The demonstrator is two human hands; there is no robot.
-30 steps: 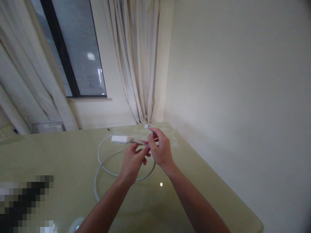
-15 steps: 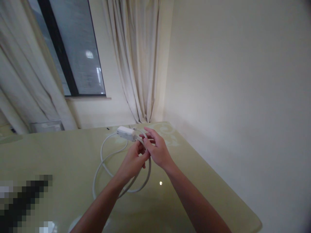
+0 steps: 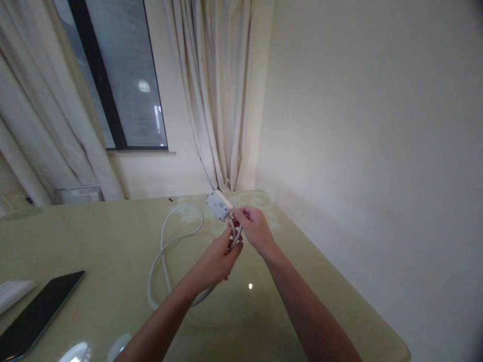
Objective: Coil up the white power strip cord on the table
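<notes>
A white power strip [image 3: 219, 205] is tilted above the far part of the table, one end toward my hands. Its pale cord [image 3: 161, 246] runs down through my fingers and lies in a loose loop to the left. My left hand [image 3: 218, 259] is closed around the cord, just below the strip. Close beside the strip's near end, my right hand [image 3: 253, 229] pinches the cord between thumb and fingers. Some of the fingers are hidden behind the cord and the other hand.
The glossy green table [image 3: 109, 236] meets a plain wall [image 3: 358, 151] on the right. A dark tablet-like slab [image 3: 41, 317] and a white object [image 3: 15, 292] lie at the left. Behind the table hang curtains [image 3: 222, 100] beside a window [image 3: 128, 75].
The power strip has moved right and turned so its underside-like face shows. My right hand has drawn into a tighter pinch near its end. The cord loop at my hands is smaller.
</notes>
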